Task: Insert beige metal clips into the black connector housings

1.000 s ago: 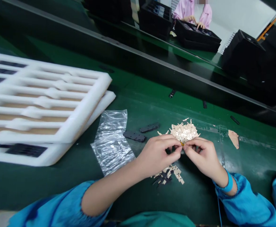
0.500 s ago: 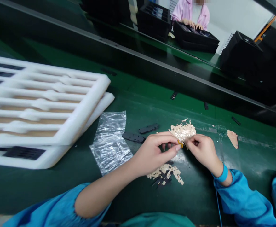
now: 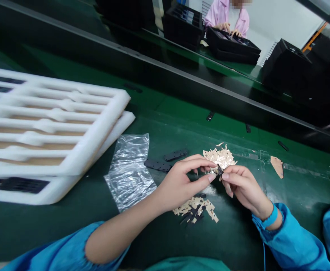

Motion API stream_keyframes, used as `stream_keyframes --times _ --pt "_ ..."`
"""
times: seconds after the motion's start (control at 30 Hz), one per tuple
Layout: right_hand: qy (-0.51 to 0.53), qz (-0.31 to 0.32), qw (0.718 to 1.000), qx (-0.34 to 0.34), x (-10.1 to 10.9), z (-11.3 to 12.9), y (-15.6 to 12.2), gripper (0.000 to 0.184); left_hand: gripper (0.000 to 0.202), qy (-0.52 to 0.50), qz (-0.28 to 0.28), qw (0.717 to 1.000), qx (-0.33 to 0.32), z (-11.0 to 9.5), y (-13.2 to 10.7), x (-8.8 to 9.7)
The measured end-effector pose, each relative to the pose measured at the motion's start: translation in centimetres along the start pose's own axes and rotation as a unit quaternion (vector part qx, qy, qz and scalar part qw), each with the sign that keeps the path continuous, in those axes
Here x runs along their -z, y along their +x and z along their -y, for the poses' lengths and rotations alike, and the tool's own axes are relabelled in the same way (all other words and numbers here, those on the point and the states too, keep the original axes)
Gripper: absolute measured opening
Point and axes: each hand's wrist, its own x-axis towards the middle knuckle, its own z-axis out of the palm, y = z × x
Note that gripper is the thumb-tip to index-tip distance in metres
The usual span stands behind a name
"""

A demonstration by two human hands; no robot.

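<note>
Between the fingertips of my left hand [image 3: 186,180] and my right hand [image 3: 244,186] is a small dark part [image 3: 219,170], pinched from both sides. Its exact kind is too small to make out. Just behind it lies a heap of small cream-coloured pieces [image 3: 220,155]. Below my left wrist, a second loose pile of flat cream and black pieces [image 3: 196,209] rests on the green bench [image 3: 232,237]. A blue band [image 3: 271,217] circles my right wrist.
White foam trays [image 3: 97,139] are stacked at left, with black parts in some slots. A clear plastic bag [image 3: 131,169] and black perforated strips [image 3: 159,165] lie beside them. A brown scrap [image 3: 277,166] is at right. Across a black rail, a co-worker in pink [image 3: 242,19] handles black trays [image 3: 232,45].
The yellow bit at my left fingertips no longer shows; a dark part is there now. My right hand has turned, its thumb and finger meeting the part. The view has shifted slightly.
</note>
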Motion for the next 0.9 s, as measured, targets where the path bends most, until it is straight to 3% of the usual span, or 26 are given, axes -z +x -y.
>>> stream_keyframes --times 0.1,0.27,0.43,0.67,0.9 --pt "-0.039 -0.065 0.996 0.054 -0.3 -0.5 -0.1 0.022 0.016 -0.028 -0.003 0.999 0.029 0.0 -0.1 -0.5" --pt "-0.117 -0.037 0.991 0.059 -0.3 -1.4 -0.3 0.025 0.016 -0.025 -0.031 0.998 0.041 0.0 -0.2 -0.9" --pt "-0.223 -0.101 0.958 0.150 -0.5 -0.8 -0.6 0.018 0.017 0.007 -0.002 0.998 0.058 -0.2 -0.1 -0.7" --pt "-0.226 -0.102 0.958 0.145 -0.7 -0.4 -0.9 0.014 0.015 0.019 0.055 0.997 0.058 -0.6 -0.3 -0.9" --pt "-0.171 -0.111 0.970 0.133 -0.4 -0.3 -0.8 0.016 0.011 -0.010 0.040 0.996 0.079 -0.3 -0.2 -0.9"
